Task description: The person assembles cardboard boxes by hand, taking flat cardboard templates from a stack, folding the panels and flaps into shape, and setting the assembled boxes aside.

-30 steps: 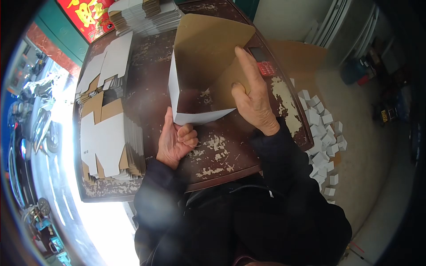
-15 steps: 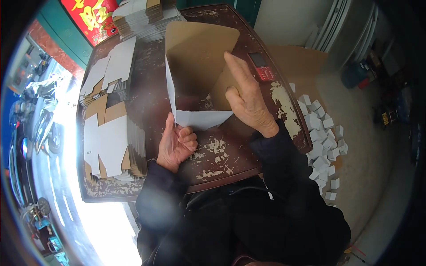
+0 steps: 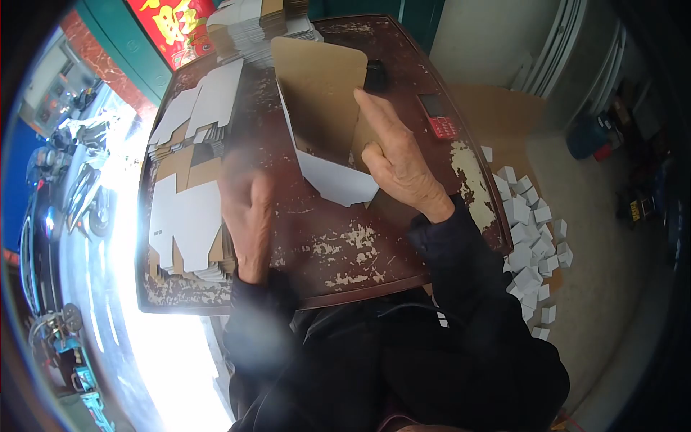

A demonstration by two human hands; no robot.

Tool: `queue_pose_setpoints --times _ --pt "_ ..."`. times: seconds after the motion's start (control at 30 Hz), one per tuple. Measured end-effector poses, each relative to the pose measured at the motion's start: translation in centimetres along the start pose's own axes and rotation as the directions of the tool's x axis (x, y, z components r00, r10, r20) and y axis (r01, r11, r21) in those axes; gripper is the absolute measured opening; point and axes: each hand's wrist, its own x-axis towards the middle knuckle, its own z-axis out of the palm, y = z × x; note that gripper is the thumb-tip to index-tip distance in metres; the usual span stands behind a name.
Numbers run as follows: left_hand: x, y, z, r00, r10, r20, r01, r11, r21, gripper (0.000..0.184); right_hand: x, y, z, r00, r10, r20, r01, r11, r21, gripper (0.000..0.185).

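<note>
Left hand (image 3: pixel 247 209) shifts off the carton (image 3: pixel 320 79) to the stacked blanks (image 3: pixel 188 216); blurred, so its grip cannot be told. Right hand (image 3: pixel 399 162) pinches the carton's side wall, carton just left of this grip. Walls stand raised; front flap (image 3: pixel 335 180) appears unclosed.

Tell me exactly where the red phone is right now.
In the head view, the red phone lies near the right edge of the table, to the right of the right hand and just above the pale worn patch.
</note>
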Motion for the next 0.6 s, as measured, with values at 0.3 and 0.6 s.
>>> queue_pose_setpoints --times 0.3,0.6 --pt "6.3 0.0 5.7 0.903 0.413 0.119 -0.426 0.821 0.381 0.069 0.3 0.2 0.1 0.997 -0.078 0.024 0.079 0.997 -0.017 0.072" --pt "3.6 2.4 5.1 0.955 0.097 0.28 -0.071 0.992 -0.104 0.064 0.5 2.3 0.1 0.99 -0.006 -0.141 -0.01 0.993 -0.114 0.071"
